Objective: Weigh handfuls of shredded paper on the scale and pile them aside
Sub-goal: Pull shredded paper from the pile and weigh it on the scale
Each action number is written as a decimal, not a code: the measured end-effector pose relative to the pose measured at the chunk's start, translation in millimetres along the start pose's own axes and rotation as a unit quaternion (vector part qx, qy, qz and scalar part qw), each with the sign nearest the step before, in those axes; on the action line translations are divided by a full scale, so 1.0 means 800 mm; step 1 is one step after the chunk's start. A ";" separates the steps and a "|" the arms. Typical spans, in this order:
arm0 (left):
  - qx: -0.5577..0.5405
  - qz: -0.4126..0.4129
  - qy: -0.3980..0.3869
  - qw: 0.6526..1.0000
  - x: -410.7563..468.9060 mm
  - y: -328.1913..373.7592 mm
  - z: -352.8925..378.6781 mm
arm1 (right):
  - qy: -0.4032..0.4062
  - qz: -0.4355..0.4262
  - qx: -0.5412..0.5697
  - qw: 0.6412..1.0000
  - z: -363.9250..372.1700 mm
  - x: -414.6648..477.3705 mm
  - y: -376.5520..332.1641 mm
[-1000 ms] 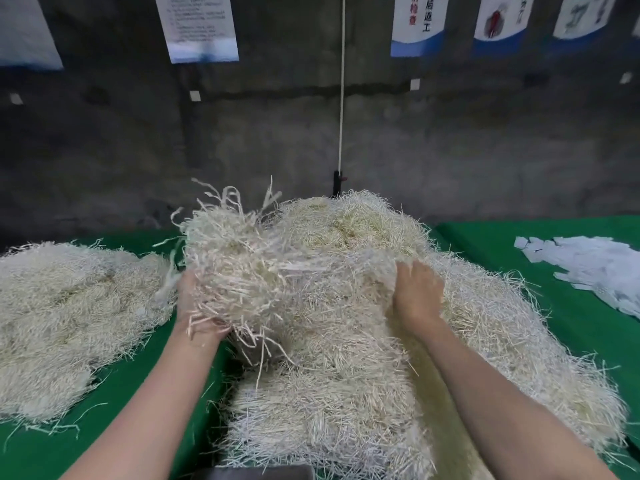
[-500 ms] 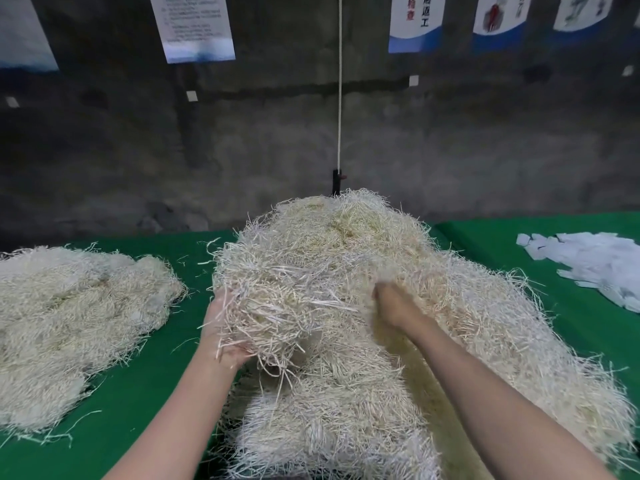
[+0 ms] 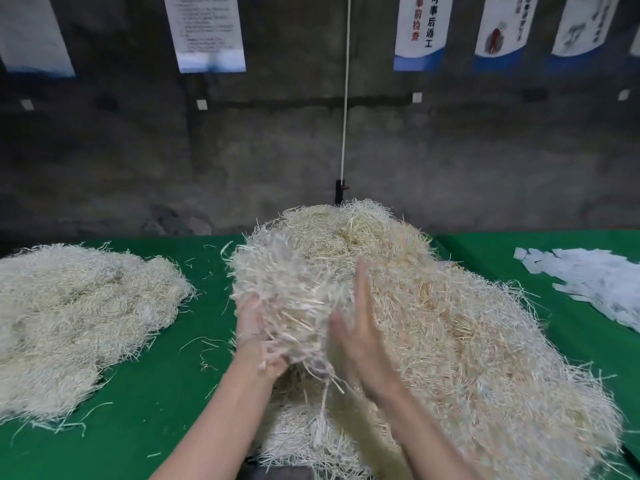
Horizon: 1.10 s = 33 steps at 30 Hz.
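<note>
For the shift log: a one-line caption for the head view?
Left hand holds a paper handful over the heap, right hand flat against it; a second pile at left.

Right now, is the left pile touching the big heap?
Apart. The head view shows a strip of green cloth running between the left pile and the big heap.
</note>
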<state>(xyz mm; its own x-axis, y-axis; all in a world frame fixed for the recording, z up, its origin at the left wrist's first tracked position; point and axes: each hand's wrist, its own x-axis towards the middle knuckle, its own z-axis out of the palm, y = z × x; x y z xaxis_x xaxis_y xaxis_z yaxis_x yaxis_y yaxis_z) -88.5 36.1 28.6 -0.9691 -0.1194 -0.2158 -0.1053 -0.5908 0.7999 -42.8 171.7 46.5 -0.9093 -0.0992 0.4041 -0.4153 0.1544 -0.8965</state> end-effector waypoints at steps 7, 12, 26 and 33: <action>0.441 0.141 -0.103 0.880 -0.043 -0.048 -0.033 | 0.022 0.139 -0.023 0.990 0.067 0.001 0.015; 0.311 0.136 -0.066 0.938 -0.078 -0.054 -0.072 | 0.125 0.244 0.065 0.959 0.090 -0.013 0.041; 0.221 0.007 0.062 0.973 -0.092 -0.061 -0.092 | 0.043 0.155 -0.130 0.978 0.125 -0.061 0.046; 0.194 0.038 0.098 0.975 -0.070 -0.040 -0.083 | -0.033 0.144 -0.143 0.979 0.160 -0.087 0.044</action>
<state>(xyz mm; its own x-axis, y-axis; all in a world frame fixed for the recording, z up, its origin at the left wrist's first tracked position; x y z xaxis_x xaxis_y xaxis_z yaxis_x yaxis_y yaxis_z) -16.1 8.2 -22.1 -0.9205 -0.3232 -0.2195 -0.1474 -0.2331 0.9612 9.3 58.0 -36.2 -0.9899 -0.0738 0.1213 -0.1417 0.4540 -0.8796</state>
